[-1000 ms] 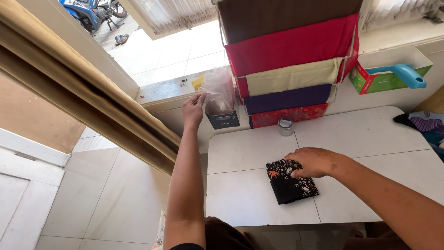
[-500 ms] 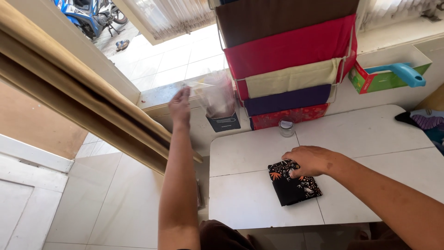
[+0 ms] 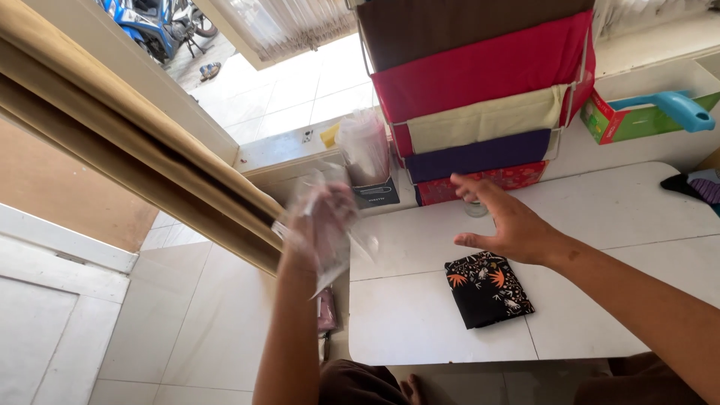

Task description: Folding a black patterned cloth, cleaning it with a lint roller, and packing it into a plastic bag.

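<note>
A clear plastic bag (image 3: 330,232) is held up by the left hand (image 3: 319,225) at centre left of the frame, off the edge of the white surface (image 3: 600,217); the grip is blurred, so the fingers' closure around it cannot be told exactly. The right hand (image 3: 510,221) is held above the surface with fingers spread, holding nothing. A folded black patterned cloth (image 3: 487,289) lies just below it, right of centre. Stacked coloured fabrics (image 3: 487,90) are seen at the upper right.
</note>
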